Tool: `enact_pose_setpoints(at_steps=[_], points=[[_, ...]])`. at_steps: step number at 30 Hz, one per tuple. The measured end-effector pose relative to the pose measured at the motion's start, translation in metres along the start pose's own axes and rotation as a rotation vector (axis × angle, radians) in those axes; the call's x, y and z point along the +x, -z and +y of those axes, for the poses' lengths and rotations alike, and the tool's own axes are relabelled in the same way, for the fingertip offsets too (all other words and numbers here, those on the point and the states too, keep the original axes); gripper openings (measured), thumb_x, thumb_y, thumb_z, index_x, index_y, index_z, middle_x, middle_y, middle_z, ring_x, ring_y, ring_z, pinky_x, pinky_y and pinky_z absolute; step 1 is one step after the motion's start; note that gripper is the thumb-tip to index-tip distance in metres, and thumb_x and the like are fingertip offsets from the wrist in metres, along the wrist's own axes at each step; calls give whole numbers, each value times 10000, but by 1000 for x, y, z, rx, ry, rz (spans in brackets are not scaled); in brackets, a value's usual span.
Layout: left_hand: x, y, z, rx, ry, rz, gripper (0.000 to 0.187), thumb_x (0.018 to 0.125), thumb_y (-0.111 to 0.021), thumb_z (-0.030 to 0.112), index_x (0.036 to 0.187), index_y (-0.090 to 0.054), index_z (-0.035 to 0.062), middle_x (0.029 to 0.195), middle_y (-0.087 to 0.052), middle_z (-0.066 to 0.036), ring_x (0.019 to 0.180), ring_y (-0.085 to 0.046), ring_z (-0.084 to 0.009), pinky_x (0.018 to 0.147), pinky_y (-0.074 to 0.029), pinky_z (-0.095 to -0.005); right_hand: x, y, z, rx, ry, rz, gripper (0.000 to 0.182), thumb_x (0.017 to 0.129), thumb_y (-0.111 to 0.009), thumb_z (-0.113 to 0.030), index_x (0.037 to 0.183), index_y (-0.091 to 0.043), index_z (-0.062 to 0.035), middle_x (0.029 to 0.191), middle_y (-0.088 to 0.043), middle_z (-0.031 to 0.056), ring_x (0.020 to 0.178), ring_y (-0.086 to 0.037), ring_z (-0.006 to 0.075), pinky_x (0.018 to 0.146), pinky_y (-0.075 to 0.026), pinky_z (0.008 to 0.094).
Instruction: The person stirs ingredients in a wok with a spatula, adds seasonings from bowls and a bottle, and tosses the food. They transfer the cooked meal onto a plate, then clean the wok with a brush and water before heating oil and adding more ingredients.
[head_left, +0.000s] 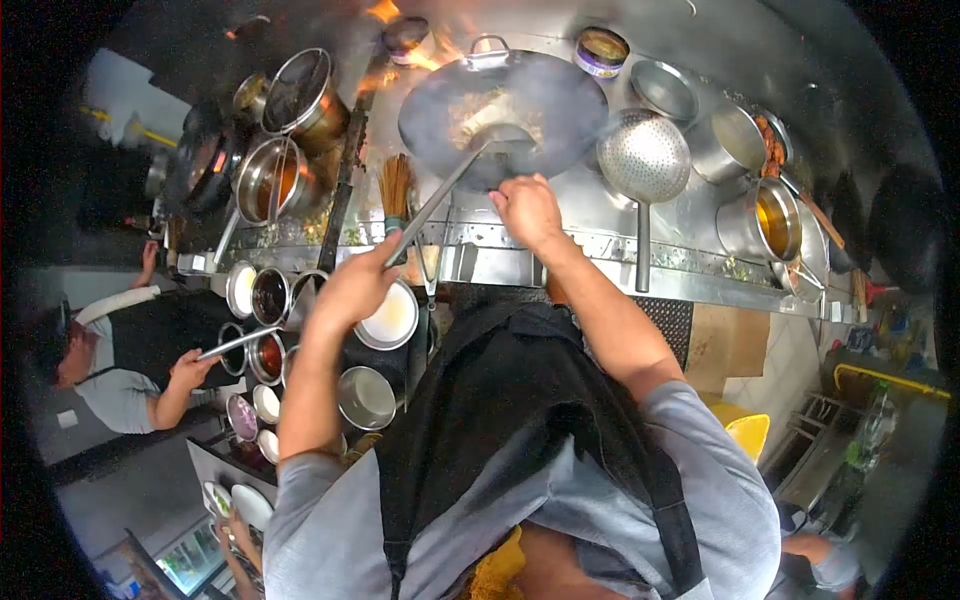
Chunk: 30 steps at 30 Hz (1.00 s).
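My left hand (357, 287) is closed round the long handle of a metal ladle (440, 195), whose bowl rests inside the wok. The dark, steaming wok (570, 110) holds pale food (490, 112), partly veiled by steam and the ladle. At the near rim of the wok, my right hand (530, 210) is closed on its handle, which the fingers mostly hide. A bamboo wok brush (395, 190) stands just left of the ladle handle. Right of the wok lies a perforated strainer (644, 155), its handle pointing toward me.
Flames (425, 58) rise behind the wok's left side. Pots of sauce (268, 180) stand at left, a pot of yellow liquid (770, 222) at right. Several sauce containers (270, 295) sit by my left arm. A co-worker (140, 350) at left holds a utensil over them.
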<state>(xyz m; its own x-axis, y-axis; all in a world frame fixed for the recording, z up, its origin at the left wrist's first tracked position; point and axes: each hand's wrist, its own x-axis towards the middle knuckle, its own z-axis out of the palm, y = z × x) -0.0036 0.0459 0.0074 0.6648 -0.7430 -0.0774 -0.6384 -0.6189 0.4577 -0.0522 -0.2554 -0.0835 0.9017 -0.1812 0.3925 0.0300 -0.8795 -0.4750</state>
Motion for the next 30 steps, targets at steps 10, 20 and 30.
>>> enact_pose_setpoints(at_steps=[10,20,30], points=[[-32,56,55,-179,355,-187,637,869,-673,69,1457,-446,157,1038,-669,-259,926,-670,-382,848,-505,-388,-41,40,-26,59,34,122,225,788,-739,-194,657,-612,-62,684,-572,124,715,-561,339,721,-452,440],[-2,-29,40,-110,347,8,564,900,-645,205,1437,-470,202,997,-668,-264,916,-646,-445,822,-506,-485,-113,15,-5,87,7,-67,183,748,-775,-204,695,-650,-81,679,-576,97,711,-563,313,707,-440,440],[67,-6,21,-326,402,74,579,900,-624,160,1441,-448,55,742,-640,-121,553,-582,-186,549,-485,-337,20,-17,38,90,-47,-76,282,887,-644,-297,761,-688,-49,793,-669,146,830,-629,332,874,-448,415]])
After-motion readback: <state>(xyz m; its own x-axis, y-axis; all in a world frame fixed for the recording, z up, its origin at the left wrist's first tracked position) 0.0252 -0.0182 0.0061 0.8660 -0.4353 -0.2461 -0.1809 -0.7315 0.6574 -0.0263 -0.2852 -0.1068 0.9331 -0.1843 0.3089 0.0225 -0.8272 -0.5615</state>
